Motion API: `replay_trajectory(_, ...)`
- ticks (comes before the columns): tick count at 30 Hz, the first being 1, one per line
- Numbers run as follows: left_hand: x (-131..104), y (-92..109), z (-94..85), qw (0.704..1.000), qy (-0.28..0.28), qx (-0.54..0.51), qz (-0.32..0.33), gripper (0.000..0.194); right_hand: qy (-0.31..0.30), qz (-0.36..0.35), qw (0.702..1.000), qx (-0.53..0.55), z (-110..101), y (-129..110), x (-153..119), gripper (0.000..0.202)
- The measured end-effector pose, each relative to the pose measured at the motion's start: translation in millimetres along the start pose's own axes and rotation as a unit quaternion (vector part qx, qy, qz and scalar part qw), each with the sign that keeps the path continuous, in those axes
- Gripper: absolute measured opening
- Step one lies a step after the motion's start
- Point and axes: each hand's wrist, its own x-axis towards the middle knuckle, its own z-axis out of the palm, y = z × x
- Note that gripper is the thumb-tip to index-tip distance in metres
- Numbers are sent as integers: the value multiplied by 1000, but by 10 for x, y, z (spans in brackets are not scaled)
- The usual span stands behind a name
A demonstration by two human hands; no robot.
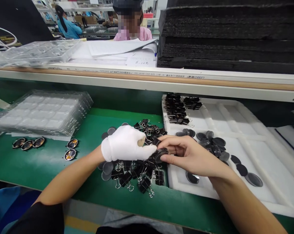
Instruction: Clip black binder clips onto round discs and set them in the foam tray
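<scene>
My left hand [127, 144], in a white glove, is closed with a black binder clip [156, 141] at its fingertips; part of the clip's wire handles is hidden by the glove. Bare, my right hand [185, 152] pinches a round black disc [160, 155] between thumb and fingers, right beside the clip. Beneath and around both hands lies a loose pile of black binder clips [144, 184] with silver wire handles. Several grey round discs [108, 167] lie partly hidden under my left wrist.
On the right, a white foam tray [252, 136] holds binder clips [174, 109] and dark discs [218, 142]. Stacked clear plastic trays [39, 110] stand at left, near several oval shiny pieces [70, 154]. A shelf edge [137, 81] crosses above the green table; a person [133, 32] sits beyond.
</scene>
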Motion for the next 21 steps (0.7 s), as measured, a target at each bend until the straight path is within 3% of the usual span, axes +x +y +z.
replay_trajectory(2, 54, -194, -89, 997, 21, -43, -58, 51, 28, 20, 999, 11, -9, -31, 49, 24)
replay_trajectory(5, 121, -763, -279, 980, 65, -40, -185, 58, 60, 53, 995, 53, -64, -73, 265, 25)
replay_trajectory(8, 108, -1391, -356, 948, 5, -19, -316, 65, 59, 94, 981, 161, -93, -100, 668, 21)
replay_trajectory(11, 47, -1785, -332, 928, -43, -28, -368, 68, 39, 143, 964, 222, -36, -149, 1164, 18)
replay_trajectory(14, 36, -1940, -382, 918, -109, 0, -381, 77, 0, 164, 964, 210, 79, -220, 1620, 15)
replay_trajectory(16, 96, -1973, -461, 910, -118, 70, -390, 86, -19, 167, 968, 188, 162, -242, 1871, 14)
replay_trajectory(17, 148, -1978, -493, 908, -94, 109, -393, 90, -25, 170, 969, 176, 201, -237, 1981, 14)
replay_trajectory(21, 447, -1959, -416, 904, 114, 155, -382, 83, -16, 197, 974, 108, 322, -119, 2343, 13)
